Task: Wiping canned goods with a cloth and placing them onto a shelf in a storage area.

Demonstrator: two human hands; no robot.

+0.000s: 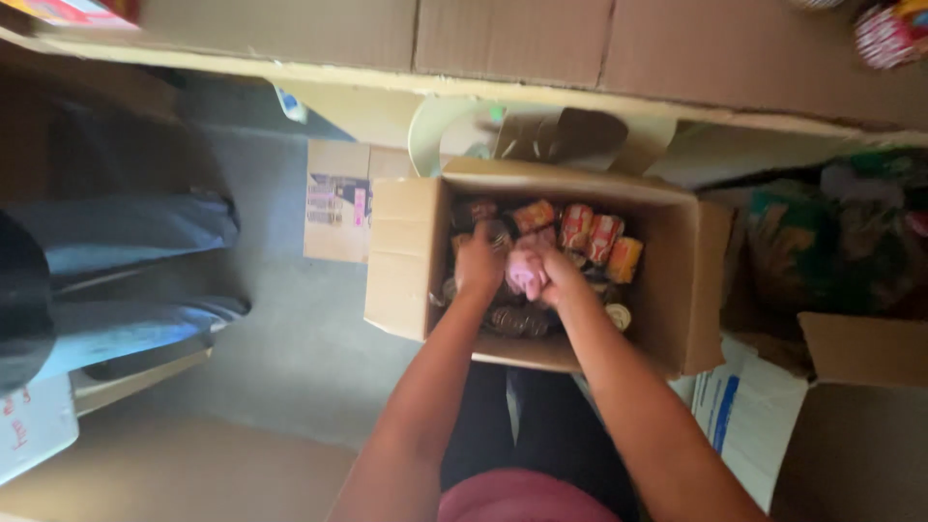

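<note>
Pink and soft-looking, a small packet [527,274] sits between the 2 hands inside the open cardboard box [411,261], just above the packed goods near the box's middle. The right hand [561,275] has its fingers curled around the pink packet from the right side, gripping it. The left hand [479,266] is closed just beside it on the left, its fingers bent around something dark, possibly one of the wrapped snacks, though the blur keeps that from being certain. Both bare forearms reach down into the box from the lower edge of the view. Under and behind the hands lie more wrapped snack packets [590,232] in red, orange and yellow, standing in a row toward the far wall of the box, with darker brown packets [517,321] lying nearer the front wall. The box rests on a grey floor [290,338] with its flaps folded outward. A smaller flat carton [336,201] with a printed label lies just beyond its left flap. Another person's legs in grey trousers [126,232] stand at the left. Brown cardboard sheets [512,39] span the top, and another open carton [860,425] sits at lower right.
</note>
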